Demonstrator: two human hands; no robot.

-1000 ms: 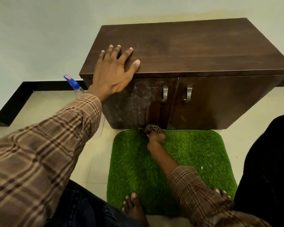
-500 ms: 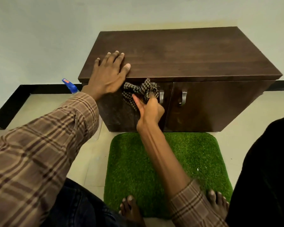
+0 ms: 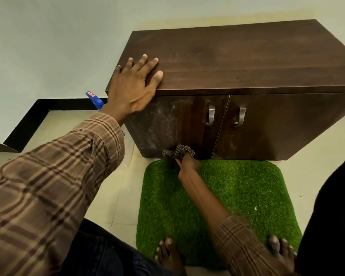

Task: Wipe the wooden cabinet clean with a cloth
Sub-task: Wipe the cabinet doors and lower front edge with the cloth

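Cloth [image 3: 178, 152] is sitting bunched at the bottom edge of the wooden cabinet [image 3: 247, 62], pressed against the lower part of its left door, just above the green mat [image 3: 237, 188] lying in front of the cabinet. The right hand [image 3: 188, 163] is gripping it from below, fingers curling shut around the wad; the individual fingertips are hiding in the folds. The left hand [image 3: 132, 87] is resting flat on the cabinet's top near its left front corner, fingers spread, bracing. The checked fabric is looking soft, light and limp, so it is probably going to crumple and slide unless it is being held in a firm fistful with the palm pushing it onto the wood. The cabinet is looking stiff and heavy, unlikely to shift. Pale smears are showing on the cabinet's left door [image 3: 163, 124], above the cloth. A blue spray bottle [image 3: 95, 98] is standing just left of the cabinet.
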